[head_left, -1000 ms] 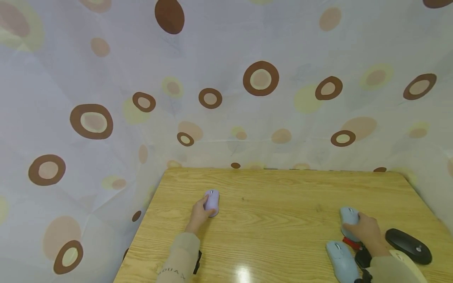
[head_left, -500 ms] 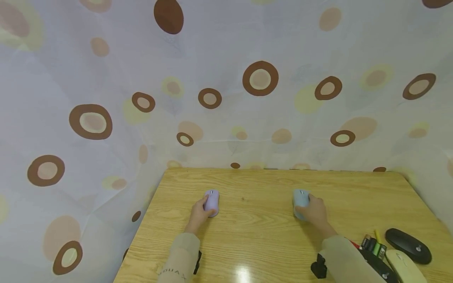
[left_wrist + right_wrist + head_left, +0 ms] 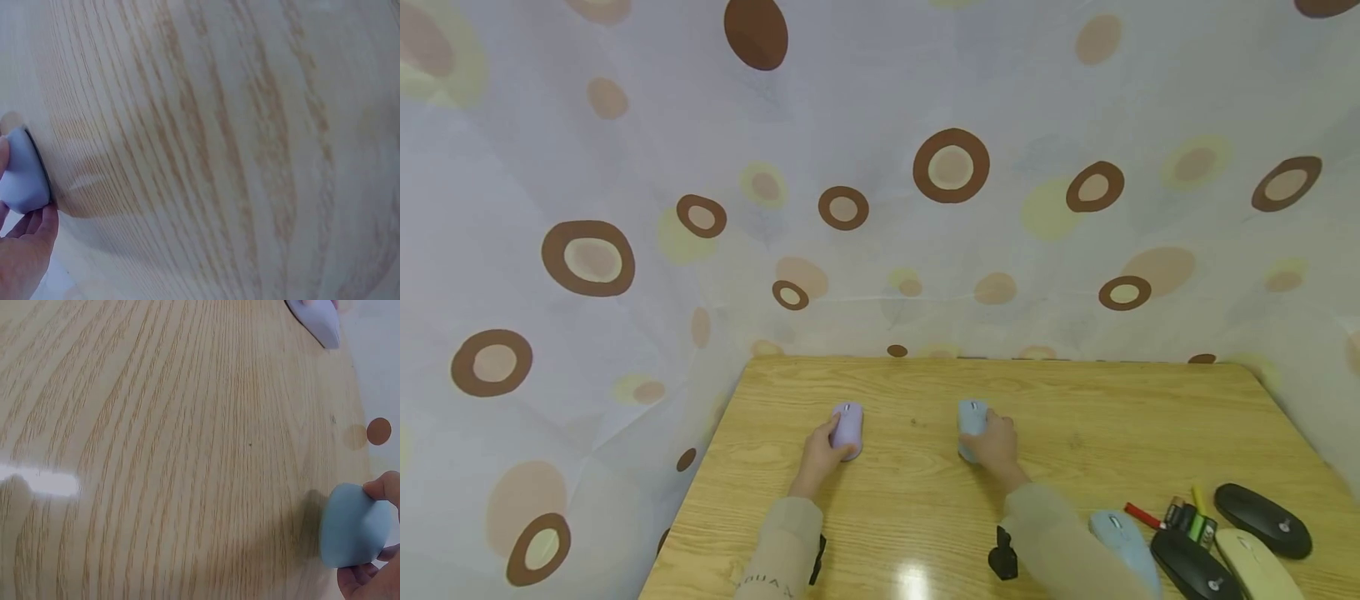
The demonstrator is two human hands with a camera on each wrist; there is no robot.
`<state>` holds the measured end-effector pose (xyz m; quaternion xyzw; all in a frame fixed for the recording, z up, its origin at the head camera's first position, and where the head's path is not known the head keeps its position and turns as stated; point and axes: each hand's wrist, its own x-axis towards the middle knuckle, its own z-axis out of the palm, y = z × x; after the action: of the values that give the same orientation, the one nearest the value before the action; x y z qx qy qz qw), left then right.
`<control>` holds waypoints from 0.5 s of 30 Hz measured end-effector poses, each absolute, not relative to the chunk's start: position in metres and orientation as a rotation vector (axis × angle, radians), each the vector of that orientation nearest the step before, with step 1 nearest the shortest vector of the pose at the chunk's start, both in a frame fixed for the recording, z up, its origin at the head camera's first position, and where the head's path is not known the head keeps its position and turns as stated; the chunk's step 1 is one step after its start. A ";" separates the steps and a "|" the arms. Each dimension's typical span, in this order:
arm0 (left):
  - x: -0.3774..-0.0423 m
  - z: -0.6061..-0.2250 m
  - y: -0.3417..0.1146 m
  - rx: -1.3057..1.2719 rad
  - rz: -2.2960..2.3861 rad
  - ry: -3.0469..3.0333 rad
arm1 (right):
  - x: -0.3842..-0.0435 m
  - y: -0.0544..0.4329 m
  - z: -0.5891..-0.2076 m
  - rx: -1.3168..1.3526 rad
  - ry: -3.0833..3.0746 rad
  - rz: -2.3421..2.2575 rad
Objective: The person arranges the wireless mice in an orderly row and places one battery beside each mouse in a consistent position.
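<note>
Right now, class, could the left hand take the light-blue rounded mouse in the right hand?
Probably not: the left hand grips the lavender rounded mouse and the right hand the light-blue mouse, though bare wooden tabletop lies between.

Spotted sheeting behind wooden table; cream mouse between black mice; perhaps batteries nearby.

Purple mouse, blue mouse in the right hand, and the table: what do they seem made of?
Purple mouse: probably matte plastic; its smooth shell shows only soft shading.
Held blue mouse: likely the same, with no sharp highlight.
Table: wood or wood-look laminate, glossy; grain lines and a bright reflection show.
</note>
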<state>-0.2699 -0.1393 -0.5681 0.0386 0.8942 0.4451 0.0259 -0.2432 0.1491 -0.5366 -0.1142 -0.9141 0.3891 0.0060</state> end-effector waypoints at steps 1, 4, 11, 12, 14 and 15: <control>-0.270 -0.568 -0.140 0.124 1.369 2.769 | -0.244 0.145 -0.538 -0.359 -2.859 1.218; -0.269 -0.566 -0.141 0.122 1.371 2.772 | -0.248 0.136 -0.539 -0.354 -2.866 1.201; -0.271 -0.566 -0.142 0.133 1.398 2.742 | -0.255 0.123 -0.548 -0.364 -2.932 1.100; -0.271 -0.566 -0.142 0.139 1.397 2.741 | -0.255 0.122 -0.548 -0.370 -2.935 1.103; -0.271 -0.567 -0.142 0.135 1.403 2.732 | -0.255 0.119 -0.548 -0.383 -2.940 1.120; -0.271 -0.568 -0.142 0.130 1.406 2.730 | -0.255 0.118 -0.548 -0.389 -2.943 1.123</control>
<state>-0.2708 -0.1421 -0.5678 0.0422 0.8877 0.4572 0.0339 -0.2553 0.1182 -0.5483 -0.1225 -0.9271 0.3538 -0.0162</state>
